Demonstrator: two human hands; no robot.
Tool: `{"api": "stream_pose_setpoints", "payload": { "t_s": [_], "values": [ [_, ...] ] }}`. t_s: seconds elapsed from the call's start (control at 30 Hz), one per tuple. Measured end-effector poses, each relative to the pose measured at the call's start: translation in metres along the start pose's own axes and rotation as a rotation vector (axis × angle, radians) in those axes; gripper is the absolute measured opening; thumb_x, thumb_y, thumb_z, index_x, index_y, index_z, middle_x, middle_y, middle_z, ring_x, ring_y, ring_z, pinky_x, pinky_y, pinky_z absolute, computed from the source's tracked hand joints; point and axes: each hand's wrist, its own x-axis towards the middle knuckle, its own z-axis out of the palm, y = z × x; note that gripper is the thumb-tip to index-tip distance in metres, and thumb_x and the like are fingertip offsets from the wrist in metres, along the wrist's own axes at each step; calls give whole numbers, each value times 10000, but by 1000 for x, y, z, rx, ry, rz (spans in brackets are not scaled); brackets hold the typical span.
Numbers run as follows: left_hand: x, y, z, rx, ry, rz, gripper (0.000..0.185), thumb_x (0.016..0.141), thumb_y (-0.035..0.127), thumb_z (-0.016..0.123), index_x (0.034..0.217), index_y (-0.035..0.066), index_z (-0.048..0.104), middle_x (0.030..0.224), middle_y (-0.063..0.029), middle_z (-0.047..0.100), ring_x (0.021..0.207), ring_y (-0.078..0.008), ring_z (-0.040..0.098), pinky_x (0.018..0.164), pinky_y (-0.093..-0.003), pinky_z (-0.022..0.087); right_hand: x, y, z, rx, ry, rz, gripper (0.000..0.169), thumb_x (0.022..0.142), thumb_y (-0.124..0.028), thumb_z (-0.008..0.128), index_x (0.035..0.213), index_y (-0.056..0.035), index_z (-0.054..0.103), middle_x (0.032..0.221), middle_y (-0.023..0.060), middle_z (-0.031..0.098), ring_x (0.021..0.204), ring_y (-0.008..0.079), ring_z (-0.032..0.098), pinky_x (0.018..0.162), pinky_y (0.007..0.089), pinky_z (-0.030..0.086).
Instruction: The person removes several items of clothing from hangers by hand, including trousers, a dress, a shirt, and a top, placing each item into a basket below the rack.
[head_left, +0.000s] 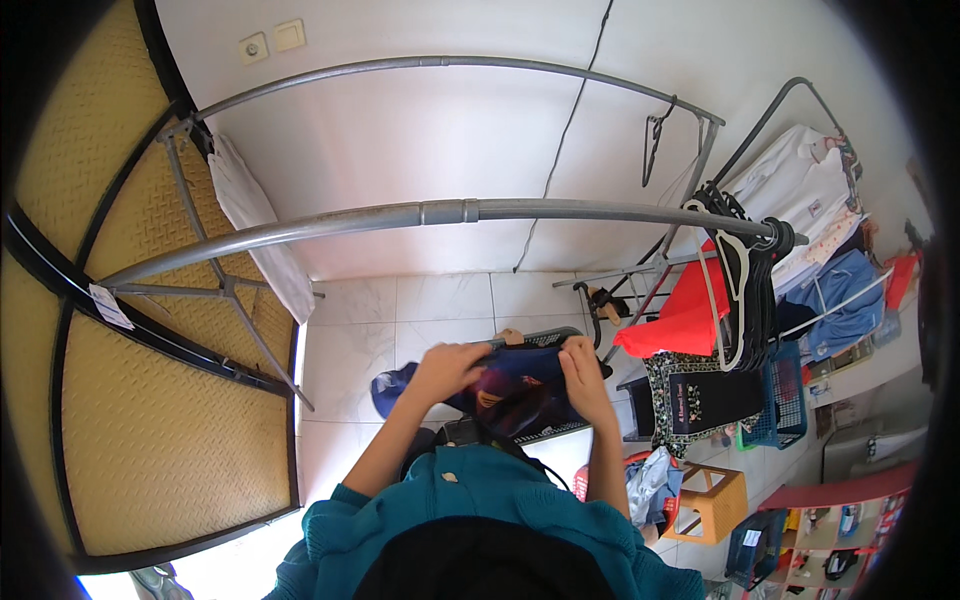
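Note:
A dark blue patterned garment (517, 386) is stretched between my two hands, in front of my body. My left hand (451, 371) grips its upper edge on one side, with part of the cloth hanging out beyond the wrist. On the other side my right hand (585, 375) pinches the same edge. Beneath the garment stands a dark plastic laundry basket (555, 431), partly hidden by the cloth. The metal rail (450, 212) of a clothes rack runs across, beyond my hands. Several black and white hangers (742, 292) hang bunched at its right end.
A white cloth (259, 225) hangs at the rack's left side, by yellow panels (172, 420). Right of me are a red cloth (682, 307), a blue basket (784, 397), an orange plastic stool (709, 502) and hanging shirts (795, 187). A rear rail (442, 61) runs along the wall.

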Motion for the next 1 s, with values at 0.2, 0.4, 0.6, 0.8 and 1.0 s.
{"api": "stream_pose_setpoints", "payload": {
  "t_s": [0.2, 0.4, 0.6, 0.8, 1.0],
  "values": [
    [-16, 25, 20, -57, -172, -3, 512, 793, 120, 533, 1294, 165, 440, 858, -87, 618, 763, -282, 615, 616, -396, 501, -3, -24, 10, -108, -173, 48, 302, 695, -236, 750, 894, -66, 600, 906, 66, 525, 807, 200, 519, 657, 289, 453],
    [-15, 37, 5, -104, -186, -101, 280, 879, 227, 495, 1136, 115, 492, 801, -121, 626, 717, -306, 619, 596, -408, 486, -3, -39, 29, -390, -81, -287, 321, 630, -282, 750, 938, -209, 697, 1040, 24, 571, 930, 242, 521, 707, 352, 484],
    [-13, 47, 6, 7, -174, -221, 251, 908, 301, 468, 1092, 142, 528, 678, -106, 617, 637, -292, 622, 545, -409, 472, -20, -38, 53, -311, 195, -4, 128, 759, -142, 679, 882, -116, 695, 1058, 45, 584, 1056, 235, 512, 867, 365, 335],
    [-12, 51, 12, -6, -146, -204, 241, 894, 313, 498, 1049, 144, 575, 757, -85, 647, 676, -280, 635, 552, -395, 491, -27, -33, 55, -4, 464, 294, 99, 812, -44, 622, 898, -28, 668, 979, 112, 622, 961, 246, 595, 814, 308, 447],
    [-12, 41, 23, -37, -154, -171, 311, 915, 368, 453, 1172, 221, 547, 674, -91, 631, 624, -275, 628, 559, -387, 476, -38, -8, 52, 266, 545, 494, 140, 880, -81, 580, 968, 9, 642, 959, 84, 649, 854, 147, 618, 721, 226, 471]
  ]
}}
